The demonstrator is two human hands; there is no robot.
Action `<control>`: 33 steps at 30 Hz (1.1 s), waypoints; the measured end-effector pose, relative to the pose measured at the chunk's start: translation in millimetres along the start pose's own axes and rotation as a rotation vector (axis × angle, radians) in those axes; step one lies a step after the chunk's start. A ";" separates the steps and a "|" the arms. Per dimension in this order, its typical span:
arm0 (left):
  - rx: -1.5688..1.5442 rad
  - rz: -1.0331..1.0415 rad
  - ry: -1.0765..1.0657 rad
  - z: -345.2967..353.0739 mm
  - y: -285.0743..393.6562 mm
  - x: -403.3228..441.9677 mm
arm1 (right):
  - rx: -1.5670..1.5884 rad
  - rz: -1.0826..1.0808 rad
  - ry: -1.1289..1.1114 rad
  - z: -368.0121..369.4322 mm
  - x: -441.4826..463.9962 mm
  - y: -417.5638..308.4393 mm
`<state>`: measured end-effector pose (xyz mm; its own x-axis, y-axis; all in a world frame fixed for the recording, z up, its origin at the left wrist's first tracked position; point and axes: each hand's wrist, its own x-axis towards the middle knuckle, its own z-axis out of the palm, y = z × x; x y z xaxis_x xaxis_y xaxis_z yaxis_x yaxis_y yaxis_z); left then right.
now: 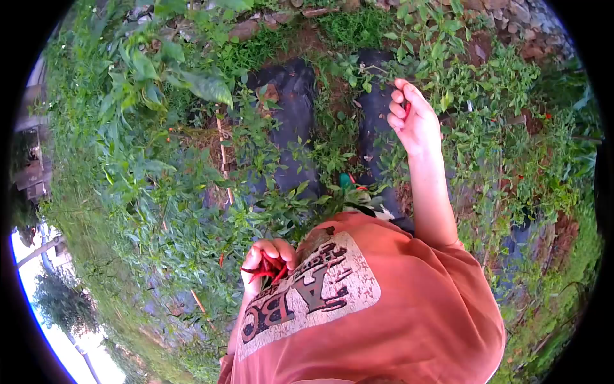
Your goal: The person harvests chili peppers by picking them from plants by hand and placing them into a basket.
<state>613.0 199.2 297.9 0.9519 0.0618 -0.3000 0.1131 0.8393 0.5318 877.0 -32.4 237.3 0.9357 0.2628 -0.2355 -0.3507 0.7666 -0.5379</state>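
Held close to my shirt, my left hand (263, 257) is curled around several red chili peppers (271, 269), whose thin ends poke out between the fingers. My right hand (414, 118) is stretched forward among the plants, its fingers bent in toward the palm. A bit of a red chili pepper (407, 107) shows between those fingers; the rest of it is hidden. Just beyond the fingertips are the leaves and a pale stem of a pepper plant (377, 68).
Leafy pepper plants (153, 185) crowd both sides. Dark plastic sheeting (294, 128) covers strips of soil ahead, with a stone (268, 94) on it. A wooden stake (224, 150) stands at left. Rocks (511, 19) line the far edge.
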 end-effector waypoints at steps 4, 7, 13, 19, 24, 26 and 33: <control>0.074 -0.132 -0.032 -0.6 0.0 20.8 | 0.017 -0.016 -0.028 -20.7 -7.7 -8.6; 0.142 -0.250 -0.100 1.9 5.1 37.2 | -0.071 -0.079 0.126 -28.7 -22.8 -15.7; 0.073 -0.436 -0.068 -0.6 3.4 56.1 | -0.029 -0.145 0.155 -52.9 -60.0 -19.5; 0.119 -0.642 -0.039 16.6 -3.6 74.0 | -0.005 -0.229 0.233 -43.1 -103.2 -29.1; 0.330 -0.958 -0.244 31.1 -24.8 111.2 | 0.029 -0.297 0.292 -65.6 -129.1 -31.6; 0.447 -1.060 -0.318 42.2 -30.7 133.3 | 0.056 -0.312 0.347 -80.4 -133.3 -31.2; 0.061 -1.037 -0.076 21.2 -40.2 191.6 | 0.206 -0.279 0.362 -123.6 -85.9 -28.0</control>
<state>796.8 165.9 235.8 0.3942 -0.7102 -0.5833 0.8981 0.4322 0.0808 801.5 -148.8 172.6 0.9064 -0.1606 -0.3908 -0.0402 0.8880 -0.4581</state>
